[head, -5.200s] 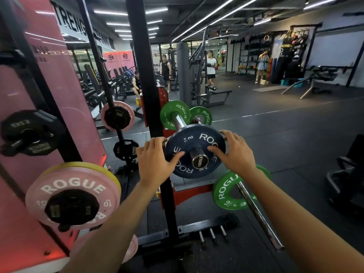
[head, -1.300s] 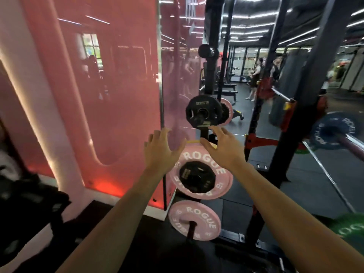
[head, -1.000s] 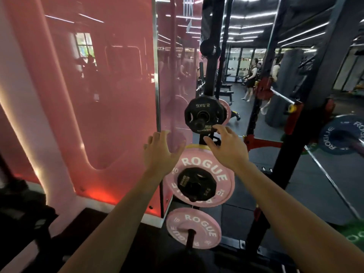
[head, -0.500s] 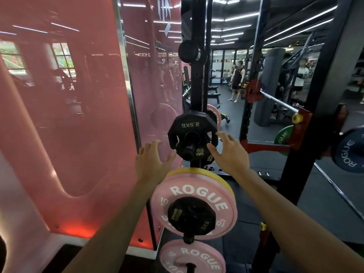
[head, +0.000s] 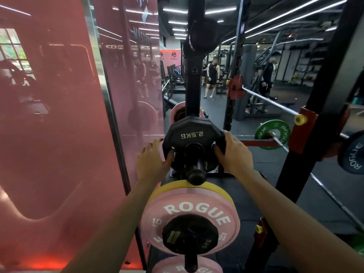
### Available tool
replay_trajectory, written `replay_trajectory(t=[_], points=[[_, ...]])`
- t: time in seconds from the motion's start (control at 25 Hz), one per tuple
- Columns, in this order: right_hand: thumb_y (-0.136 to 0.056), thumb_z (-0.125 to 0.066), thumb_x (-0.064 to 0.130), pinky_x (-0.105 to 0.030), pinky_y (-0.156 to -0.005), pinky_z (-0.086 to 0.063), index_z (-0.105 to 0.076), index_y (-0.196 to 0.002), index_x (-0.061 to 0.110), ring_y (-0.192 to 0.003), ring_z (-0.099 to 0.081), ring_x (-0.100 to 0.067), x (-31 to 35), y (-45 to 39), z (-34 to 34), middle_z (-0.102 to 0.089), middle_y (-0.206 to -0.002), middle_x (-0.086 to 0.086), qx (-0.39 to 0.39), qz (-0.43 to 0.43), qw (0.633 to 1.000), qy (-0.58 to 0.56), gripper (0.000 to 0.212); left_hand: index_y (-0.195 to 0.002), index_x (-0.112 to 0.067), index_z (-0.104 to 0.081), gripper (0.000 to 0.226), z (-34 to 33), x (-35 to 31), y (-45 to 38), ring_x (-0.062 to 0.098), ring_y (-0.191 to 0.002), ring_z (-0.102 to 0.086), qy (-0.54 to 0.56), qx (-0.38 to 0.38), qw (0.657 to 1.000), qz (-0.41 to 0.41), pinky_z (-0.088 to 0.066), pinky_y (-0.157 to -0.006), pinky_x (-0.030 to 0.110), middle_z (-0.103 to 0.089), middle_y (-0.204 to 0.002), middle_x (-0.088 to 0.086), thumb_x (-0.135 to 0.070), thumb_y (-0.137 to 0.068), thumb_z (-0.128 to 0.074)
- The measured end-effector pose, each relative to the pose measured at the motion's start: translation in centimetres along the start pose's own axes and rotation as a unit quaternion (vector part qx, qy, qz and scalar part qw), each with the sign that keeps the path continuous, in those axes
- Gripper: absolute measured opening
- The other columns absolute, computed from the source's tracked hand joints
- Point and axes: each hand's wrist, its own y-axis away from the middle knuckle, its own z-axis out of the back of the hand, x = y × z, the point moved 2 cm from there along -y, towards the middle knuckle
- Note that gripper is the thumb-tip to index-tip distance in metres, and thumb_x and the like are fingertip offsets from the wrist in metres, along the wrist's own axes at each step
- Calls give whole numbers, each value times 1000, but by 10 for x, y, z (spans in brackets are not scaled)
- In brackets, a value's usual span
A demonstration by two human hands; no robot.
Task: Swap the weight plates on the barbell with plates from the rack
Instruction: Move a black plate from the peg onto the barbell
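A black 2.5 kg plate [head: 192,134] hangs on a storage peg [head: 196,170] of the black rack upright [head: 194,83]. My left hand [head: 151,162] grips its left rim, thumb hooked over the front face. My right hand [head: 233,152] grips its right rim, fingers curled round the edge. Just below hangs a pink Rogue plate [head: 191,211] with a yellow plate behind it and a small black plate [head: 190,235] in front. At far right the barbell [head: 273,101] rests in the rack, carrying a blue Rogue plate [head: 352,152] at this end and a green one [head: 272,133] farther along.
A red glossy wall panel [head: 59,125] stands close on the left. Another pink plate [head: 187,267] sits at the bottom of the rack. A black rack post [head: 307,138] with a red J-hook rises at right. People stand in the gym behind.
I have moved closer to the storage pegs. Both hands rose from above the pink plate and closed on the rims of the black 2.5 kg plate.
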Motion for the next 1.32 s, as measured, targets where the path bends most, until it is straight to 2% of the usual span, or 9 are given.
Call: replay_trajectory(t=[0.28, 0.44, 0.72, 0.88, 1.04, 1.2, 1.32], points=[[-94, -53, 40, -32, -59, -37, -43, -136, 22, -87, -65, -33, 13, 2, 2, -68, -103, -8, -5, -31, 997, 63, 47, -124, -23, -51, 57, 3, -2, -5, 26, -98, -58, 48, 7, 998, -43, -47, -85, 45, -62, -108, 4, -65, -89, -36], [-95, -53, 38, -32, -56, -36, -44, -133, 21, -77, -64, -34, 23, 17, 12, -67, -90, -9, -3, -45, 996, 75, 43, -122, -20, -53, 36, 11, -9, 7, 23, -101, -59, 62, 9, 996, -59, -46, -87, 43, -63, -110, 2, -46, -97, -51], [-94, -52, 38, -31, -54, -37, -50, -119, 20, -71, -64, -32, 40, 63, 46, -67, -87, -5, -31, -45, 997, 51, 31, -113, -21, -55, 33, 41, -17, 46, 23, -89, -61, 121, -21, 992, -37, -51, -78, 44, -68, -96, -1, -33, -85, -68], [-93, -52, 38, -29, -49, -34, -50, -104, 17, -61, -59, -29, 51, 99, 78, -58, -73, 0, -24, -45, 997, 54, 24, -104, -18, -58, 31, 74, -30, 79, 29, -84, -61, 113, -51, 992, -24, -51, -73, 45, -70, -89, 3, -25, -78, -73], [-94, -50, 39, -24, -43, -21, -49, -105, 17, -51, -43, -20, 48, 148, 111, -54, -67, 1, -17, -47, 997, 51, 25, -100, -19, -61, 30, 112, -56, 125, 28, -79, -65, 102, -92, 989, -47, -52, -75, 45, -72, -83, 2, -24, -74, -76], [-93, -49, 40, -26, -45, -26, -50, -113, 18, -56, -52, -23, 28, 201, 164, -56, -70, 1, -31, -53, 996, 60, 30, -103, -20, -60, 31, 127, -99, 174, 29, -84, -65, 105, -68, 990, -63, -50, -78, 46, -72, -87, 2, -26, -76, -74], [-91, -51, 42, -27, -47, -32, -50, -107, 19, -59, -59, -26, 2, 235, 207, -53, -67, 4, -37, -77, 993, 81, 28, -107, -21, -59, 34, 121, -139, 202, 29, -88, -63, 101, -35, 991, -83, -47, -81, 44, -72, -93, 2, -28, -77, -74]])
